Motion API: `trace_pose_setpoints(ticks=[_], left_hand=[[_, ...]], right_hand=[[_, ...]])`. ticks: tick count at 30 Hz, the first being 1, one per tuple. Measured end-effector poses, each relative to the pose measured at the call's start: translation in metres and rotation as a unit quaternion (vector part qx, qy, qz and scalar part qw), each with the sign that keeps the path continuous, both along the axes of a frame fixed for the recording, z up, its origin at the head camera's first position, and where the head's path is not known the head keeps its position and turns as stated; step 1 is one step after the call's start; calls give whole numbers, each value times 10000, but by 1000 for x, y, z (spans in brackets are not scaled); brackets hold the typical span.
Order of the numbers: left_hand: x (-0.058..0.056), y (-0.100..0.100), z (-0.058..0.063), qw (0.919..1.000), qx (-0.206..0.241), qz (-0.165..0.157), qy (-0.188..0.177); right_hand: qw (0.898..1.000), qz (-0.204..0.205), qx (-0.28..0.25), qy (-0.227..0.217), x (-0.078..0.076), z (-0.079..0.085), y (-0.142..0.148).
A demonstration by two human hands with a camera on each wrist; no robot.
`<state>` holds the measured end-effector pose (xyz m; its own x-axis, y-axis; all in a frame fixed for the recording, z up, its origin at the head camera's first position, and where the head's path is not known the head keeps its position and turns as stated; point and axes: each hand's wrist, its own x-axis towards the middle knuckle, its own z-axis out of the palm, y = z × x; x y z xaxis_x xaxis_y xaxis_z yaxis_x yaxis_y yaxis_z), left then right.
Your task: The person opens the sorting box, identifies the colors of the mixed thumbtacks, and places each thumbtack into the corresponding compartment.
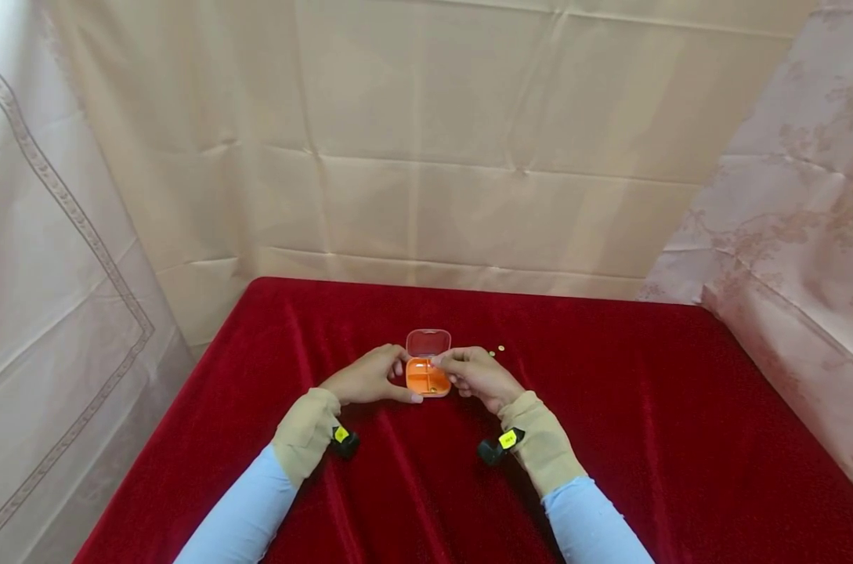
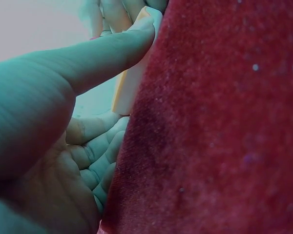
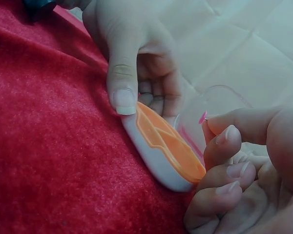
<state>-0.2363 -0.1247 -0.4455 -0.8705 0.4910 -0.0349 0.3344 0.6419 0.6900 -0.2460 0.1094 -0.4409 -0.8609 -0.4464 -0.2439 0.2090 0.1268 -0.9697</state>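
A small pill box (image 1: 417,385) with an orange divided inside and a white outer shell lies on the red cloth. Its clear lid (image 1: 428,342) stands open at the back. My left hand (image 1: 370,377) grips the box from the left, with the thumb (image 2: 136,36) on its near side and fingers round the far side. Over the box's right side, my right hand (image 1: 484,376) pinches a pink thumbtack (image 3: 203,117) between thumb and forefinger. One small yellow round piece (image 1: 433,389) sits in the near right compartment.
Two small yellow round pieces, one at the back (image 1: 501,348), lie on the cloth just beyond my right hand. Red velvet cloth (image 1: 652,439) covers the table. Beige curtain (image 1: 412,196) hangs behind it, with patterned white fabric at both sides.
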Motion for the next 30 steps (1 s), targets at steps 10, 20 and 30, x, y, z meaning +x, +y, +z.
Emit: trace_pose_setpoints(ticks=[10,20,30], left_hand=[[1,1,2,10000,-3,8,-58],[2,1,2,9999,34,-88,96],[2,0,2,9999,23,-71,88]], right_hand=[[9998,-150,86,107,1,0,-2],[9990,-185,290,300,-1,-4,-5],[9981,-180,413,423,1,-4,-6]])
